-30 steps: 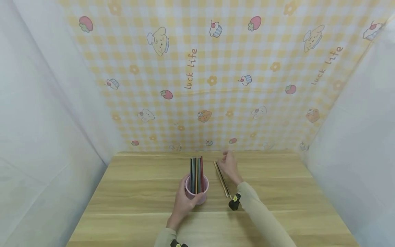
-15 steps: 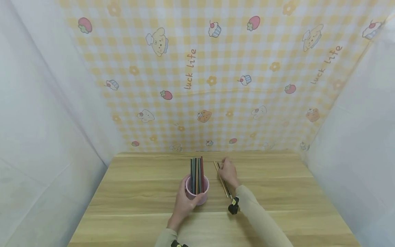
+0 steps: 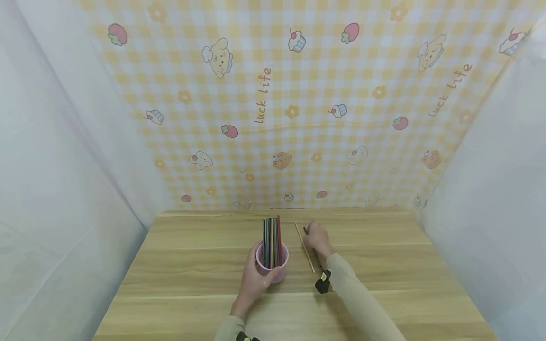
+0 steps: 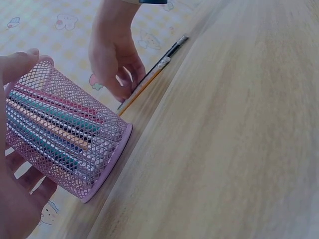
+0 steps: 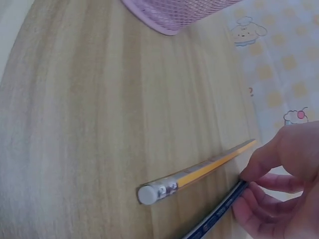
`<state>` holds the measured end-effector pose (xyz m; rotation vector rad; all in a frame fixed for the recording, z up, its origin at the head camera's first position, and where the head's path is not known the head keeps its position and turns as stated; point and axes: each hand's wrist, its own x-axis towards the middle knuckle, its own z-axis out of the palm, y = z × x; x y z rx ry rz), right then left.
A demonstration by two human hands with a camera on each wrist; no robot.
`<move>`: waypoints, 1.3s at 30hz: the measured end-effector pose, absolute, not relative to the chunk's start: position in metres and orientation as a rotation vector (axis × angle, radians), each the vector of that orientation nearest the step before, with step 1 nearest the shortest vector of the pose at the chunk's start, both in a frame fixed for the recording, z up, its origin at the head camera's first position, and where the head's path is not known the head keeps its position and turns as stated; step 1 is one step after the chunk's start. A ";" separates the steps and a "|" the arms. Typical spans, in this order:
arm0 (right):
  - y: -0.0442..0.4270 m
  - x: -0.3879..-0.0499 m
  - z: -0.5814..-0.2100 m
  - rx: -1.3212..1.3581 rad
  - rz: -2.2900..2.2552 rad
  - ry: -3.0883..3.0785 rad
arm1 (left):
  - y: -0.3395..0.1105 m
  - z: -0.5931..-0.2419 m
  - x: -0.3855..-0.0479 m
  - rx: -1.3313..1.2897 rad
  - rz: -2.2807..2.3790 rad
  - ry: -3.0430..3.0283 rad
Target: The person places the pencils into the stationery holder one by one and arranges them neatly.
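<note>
A pink mesh pencil cup (image 3: 279,275) stands on the wooden table, and my left hand (image 3: 251,282) grips it round the side. Inside it several coloured pencils (image 3: 271,240) stand upright, their far ends poking above the rim. To the right of the cup, my right hand (image 3: 318,238) pinches a dark pencil (image 5: 215,213) between thumb and fingers. A yellow pencil (image 5: 204,169) with a white eraser end lies on the table between that hand and the cup. In the head view, the right hand and wrist partly cover the dark pencil.
The wooden tabletop (image 3: 192,274) ends at the back against a yellow checked cloth (image 3: 324,85) with cartoon prints. White sheets (image 3: 64,166) hang at the left and right. Each wrist carries a small black camera (image 3: 323,282).
My right hand has come slightly nearer and closed its fingertips on the dark pencil. That pencil has shifted right, away from the yellow one. The left hand and cup stay put.
</note>
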<state>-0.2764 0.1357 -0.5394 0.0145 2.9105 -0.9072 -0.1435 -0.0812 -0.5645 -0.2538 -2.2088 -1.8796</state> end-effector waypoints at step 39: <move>0.152 -0.255 -0.458 -0.163 -1.280 2.795 | -0.081 -0.568 -0.146 -0.262 -1.846 -2.216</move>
